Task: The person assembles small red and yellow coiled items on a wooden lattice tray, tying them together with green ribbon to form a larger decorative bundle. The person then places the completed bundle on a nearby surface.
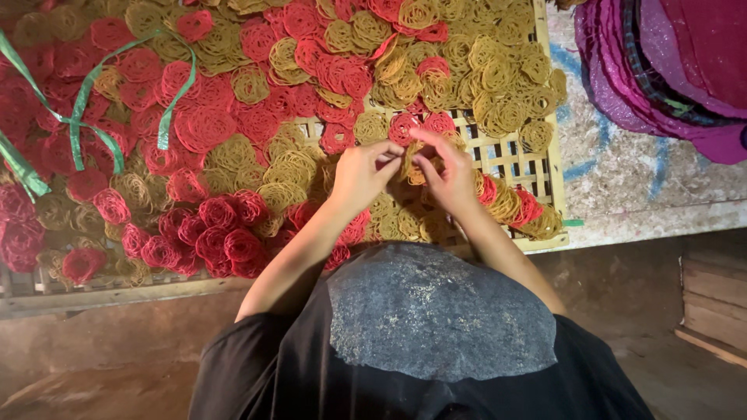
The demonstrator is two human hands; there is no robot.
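Observation:
My left hand (362,173) and my right hand (445,175) meet over a woven bamboo tray (510,155). Both pinch the same yellow coiled noodle cracker (410,162) between fingertips. Around them the tray is heaped with several red coiled crackers (202,128) and yellow coiled crackers (498,74). A cluster of curled red pieces (214,237) lies near the tray's front edge, left of my left forearm. My black sleeves and chest fill the lower middle of the view.
Green plastic ribbon (89,109) trails over the crackers at the left. Stacked purple round mats (669,70) lie at the top right on a speckled board (622,179). A wooden crate edge (712,303) stands at the lower right, on a dirt floor.

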